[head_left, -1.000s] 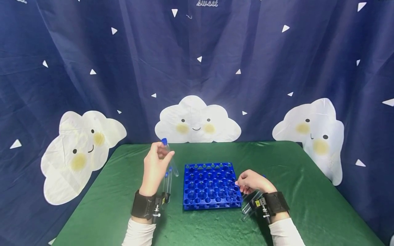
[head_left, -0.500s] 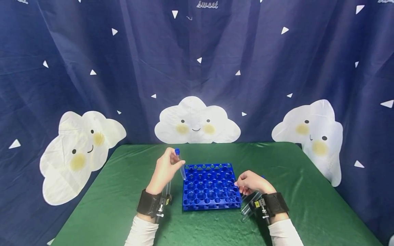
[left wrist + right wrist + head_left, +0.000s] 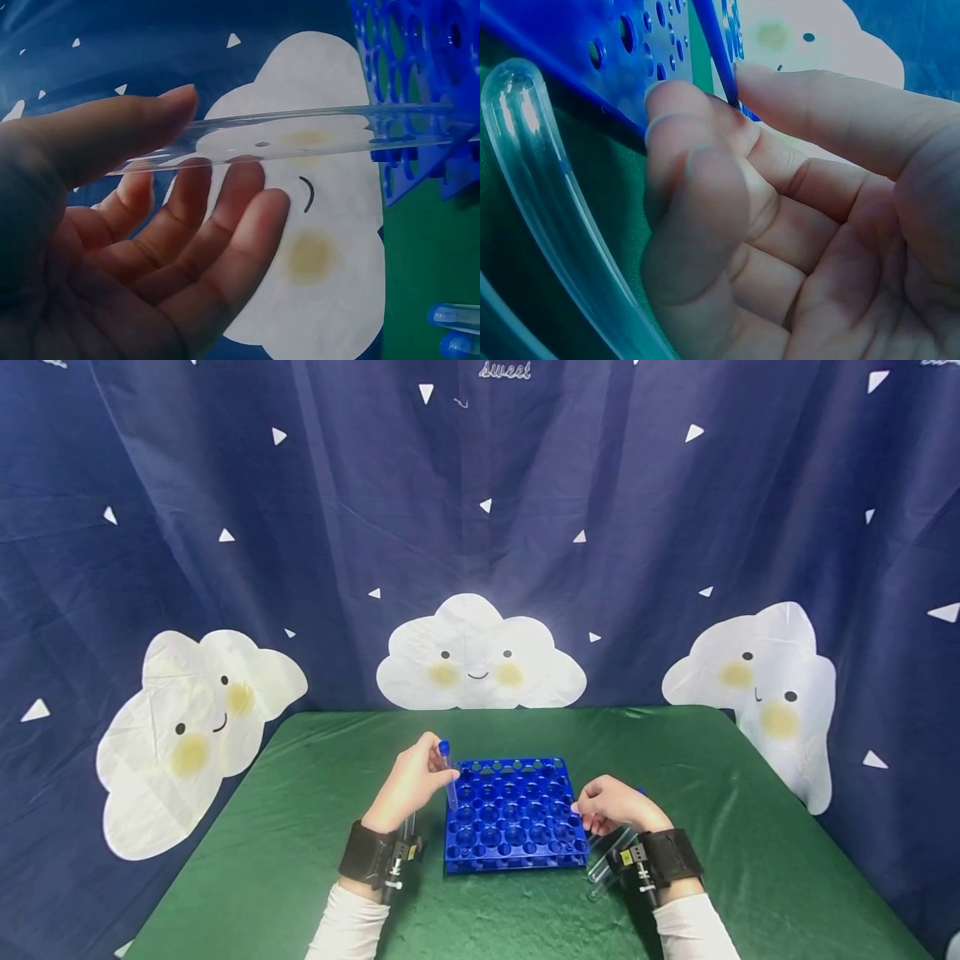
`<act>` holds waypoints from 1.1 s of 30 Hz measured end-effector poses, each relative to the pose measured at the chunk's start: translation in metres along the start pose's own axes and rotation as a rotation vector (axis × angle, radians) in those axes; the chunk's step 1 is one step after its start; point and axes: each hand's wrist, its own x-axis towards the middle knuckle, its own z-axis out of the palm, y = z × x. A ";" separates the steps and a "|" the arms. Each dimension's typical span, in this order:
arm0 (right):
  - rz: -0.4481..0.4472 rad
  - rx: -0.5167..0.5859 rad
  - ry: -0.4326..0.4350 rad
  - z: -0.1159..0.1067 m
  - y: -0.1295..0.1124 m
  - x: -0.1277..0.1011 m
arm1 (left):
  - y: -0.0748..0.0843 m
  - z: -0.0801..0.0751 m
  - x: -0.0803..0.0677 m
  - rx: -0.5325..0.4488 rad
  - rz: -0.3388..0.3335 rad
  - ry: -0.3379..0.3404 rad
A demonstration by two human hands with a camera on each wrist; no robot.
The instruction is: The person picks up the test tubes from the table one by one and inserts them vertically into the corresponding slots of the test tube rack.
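My left hand (image 3: 412,783) pinches a clear test tube (image 3: 300,133) between thumb and fingers. Its blue cap (image 3: 444,747) is uppermost, and the tube slants a little over the left edge of a blue test tube rack (image 3: 517,862). In the left wrist view the tube's lower end overlaps the rack's holes; whether it has entered one, I cannot tell. On the rack's other side, my right hand (image 3: 618,803) grips the edge of the upper plate (image 3: 720,52), thumb on one face and fingers curled at the other.
More test tubes (image 3: 613,858) lie beside the rack on the right, partly under my right wrist. Others, with blue caps (image 3: 454,315), lie to the left, mostly hidden by my left hand and wrist. A green cloth (image 3: 300,827) covers the table; a cloud-patterned curtain (image 3: 480,552) hangs behind.
My left hand has carried the capped test tube right and down, from left of the rack to over its left edge. The right hand keeps its hold on the rack.
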 end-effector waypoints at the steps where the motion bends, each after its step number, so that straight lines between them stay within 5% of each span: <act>1: 0.000 0.000 0.000 0.000 0.000 0.000 | -0.001 0.001 0.000 0.014 0.003 -0.009; 23: -0.013 0.001 -0.002 0.001 -0.003 -0.002 | -0.004 0.004 -0.001 0.051 0.004 -0.047; 33: -0.008 0.008 0.003 0.001 -0.004 -0.004 | -0.022 -0.018 -0.001 0.043 -0.133 -0.083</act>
